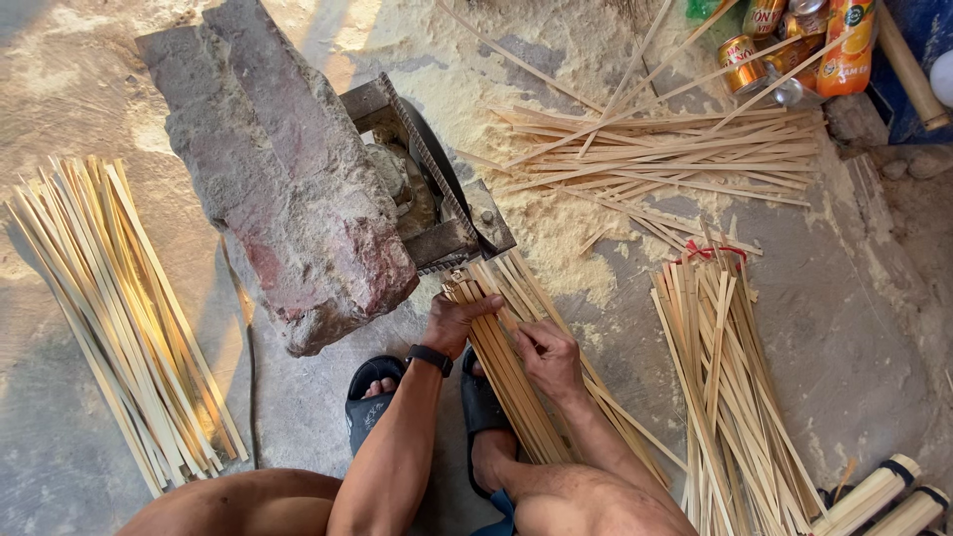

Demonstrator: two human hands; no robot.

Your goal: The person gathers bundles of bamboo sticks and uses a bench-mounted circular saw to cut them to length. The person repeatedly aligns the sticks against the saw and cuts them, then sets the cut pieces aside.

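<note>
Pale yellow bamboo strips, reddish-grey stone (black sandals).

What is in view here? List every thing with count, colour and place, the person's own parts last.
bundle of bamboo strips: one, tan, centre, under both hands
loose strips: one fan-shaped pile, pale yellow, far left on the floor
tied strips: one pile, tan with a red tie at the top, right
scattered strips: one heap, pale, top centre on sawdust
stone block: one, grey and reddish, centre left, on the metal frame
metal frame: one, dark, beside the stone
drink cans: several, orange and gold, top right
bamboo tubes: two, pale with dark bands, bottom right
sandals: two, black, bottom centre
wristwatch: one, black, left wrist
left hand: on the bundle's top end
right hand: gripping the bundle's middle
</note>
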